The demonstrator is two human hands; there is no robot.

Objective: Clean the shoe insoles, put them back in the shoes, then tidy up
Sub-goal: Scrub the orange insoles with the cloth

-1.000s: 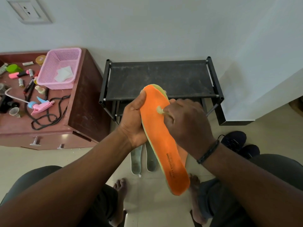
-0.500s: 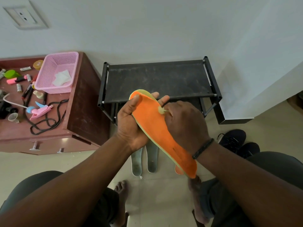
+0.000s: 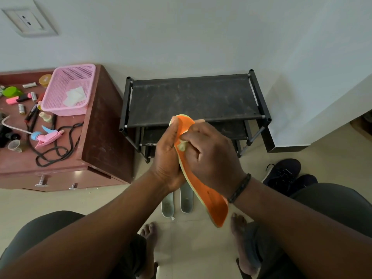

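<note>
An orange insole (image 3: 203,190) with a pale green edge is held up in front of me, toe end up. My left hand (image 3: 167,158) grips its upper part from the left, thumb on the toe. My right hand (image 3: 209,158) pinches a small pale wad of cloth (image 3: 182,145) and presses it on the insole's orange face. Two grey insoles (image 3: 186,198) lie side by side on the floor below my hands. A pair of dark shoes (image 3: 285,176) sits on the floor at the right.
A black shoe rack (image 3: 193,97) stands against the wall ahead. At the left a brown cabinet (image 3: 104,137) carries a pink basket (image 3: 68,91) with white wipes, a pink spray head (image 3: 47,135), a black cord and small items. My bare feet rest on the tiled floor.
The insole has tilted further, its heel swinging right and down. My right hand has slid the cloth wad along the upper orange face, and my left thumb now covers the toe.
</note>
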